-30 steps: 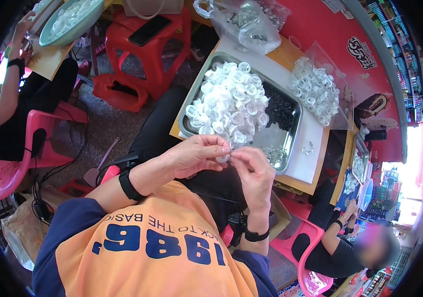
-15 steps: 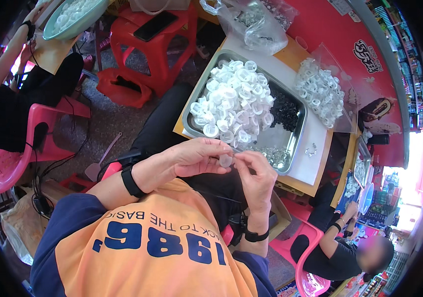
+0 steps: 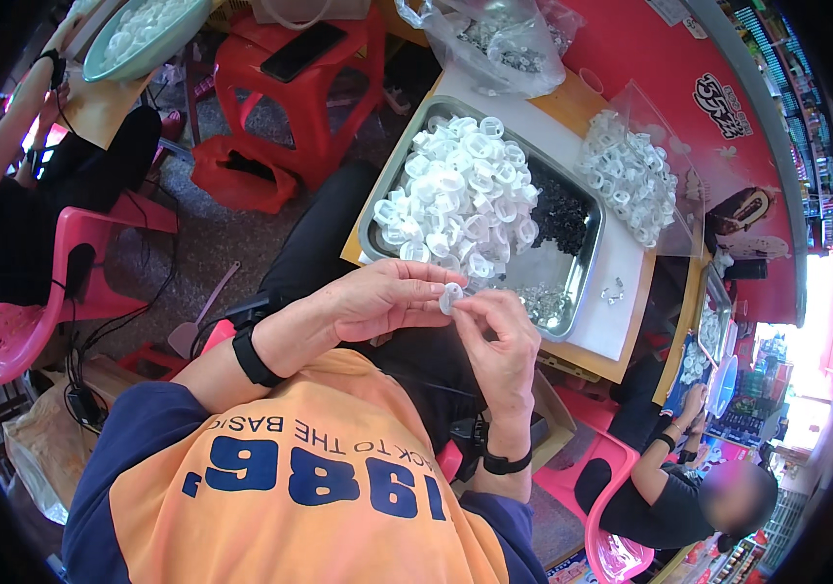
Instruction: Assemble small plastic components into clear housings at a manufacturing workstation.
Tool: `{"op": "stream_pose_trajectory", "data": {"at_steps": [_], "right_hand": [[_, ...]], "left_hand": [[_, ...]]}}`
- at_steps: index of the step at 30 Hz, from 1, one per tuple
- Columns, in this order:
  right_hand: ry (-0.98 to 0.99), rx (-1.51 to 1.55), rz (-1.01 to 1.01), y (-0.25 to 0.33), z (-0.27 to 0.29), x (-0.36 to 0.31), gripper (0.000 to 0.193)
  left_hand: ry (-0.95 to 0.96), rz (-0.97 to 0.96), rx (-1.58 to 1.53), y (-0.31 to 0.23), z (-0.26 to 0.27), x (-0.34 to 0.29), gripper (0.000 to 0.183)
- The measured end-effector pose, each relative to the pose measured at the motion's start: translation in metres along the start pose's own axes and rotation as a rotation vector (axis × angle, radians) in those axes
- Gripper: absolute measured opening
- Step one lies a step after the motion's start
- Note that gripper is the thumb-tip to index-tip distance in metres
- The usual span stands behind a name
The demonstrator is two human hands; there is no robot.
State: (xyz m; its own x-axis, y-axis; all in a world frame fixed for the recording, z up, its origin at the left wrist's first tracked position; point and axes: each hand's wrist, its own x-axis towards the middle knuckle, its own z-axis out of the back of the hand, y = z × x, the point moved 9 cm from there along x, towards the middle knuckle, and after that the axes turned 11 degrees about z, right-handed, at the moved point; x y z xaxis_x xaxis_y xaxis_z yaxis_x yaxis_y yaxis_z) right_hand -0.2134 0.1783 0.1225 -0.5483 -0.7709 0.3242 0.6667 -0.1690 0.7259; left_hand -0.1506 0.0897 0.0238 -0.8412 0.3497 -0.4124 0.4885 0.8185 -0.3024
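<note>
Between my two hands is a small round translucent white plastic piece point(image 3: 450, 298), like a cap. My left hand point(image 3: 392, 302) pinches it from the left with thumb and fingers. From the right, the fingertips of my right hand point(image 3: 500, 336) close on its edge; whether they also hold a smaller part cannot be made out. Just beyond my hands lies a metal tray point(image 3: 587, 292) holding a heap of similar white plastic pieces point(image 3: 465, 190). Small black parts point(image 3: 562, 212) fill its far right corner, and tiny clear or silvery bits point(image 3: 543, 304) lie at its near right end.
Right of the tray, an open clear bag holds more plastic pieces point(image 3: 630, 180). Another plastic bag point(image 3: 509, 49) stands behind. A red stool point(image 3: 299, 97) bears a black phone point(image 3: 304, 52). Co-workers sit at left and right on pink chairs point(image 3: 110, 263); a green basin point(image 3: 148, 39) is far left.
The plastic piece has been turned between my fingers and raised slightly. My right hand has shifted a little left and closed in on it.
</note>
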Motion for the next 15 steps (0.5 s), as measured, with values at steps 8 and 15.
{"op": "stream_pose_trajectory", "data": {"at_steps": [8, 15], "right_hand": [[0.076, -0.101, 0.072, 0.008, -0.006, -0.002, 0.012], [0.06, -0.146, 0.13, 0.01, -0.007, -0.005, 0.011]], "left_hand": [[-0.024, -0.015, 0.032, 0.001, 0.0, -0.002, 0.029], [-0.046, -0.029, 0.046, 0.003, 0.002, 0.0, 0.032]]}}
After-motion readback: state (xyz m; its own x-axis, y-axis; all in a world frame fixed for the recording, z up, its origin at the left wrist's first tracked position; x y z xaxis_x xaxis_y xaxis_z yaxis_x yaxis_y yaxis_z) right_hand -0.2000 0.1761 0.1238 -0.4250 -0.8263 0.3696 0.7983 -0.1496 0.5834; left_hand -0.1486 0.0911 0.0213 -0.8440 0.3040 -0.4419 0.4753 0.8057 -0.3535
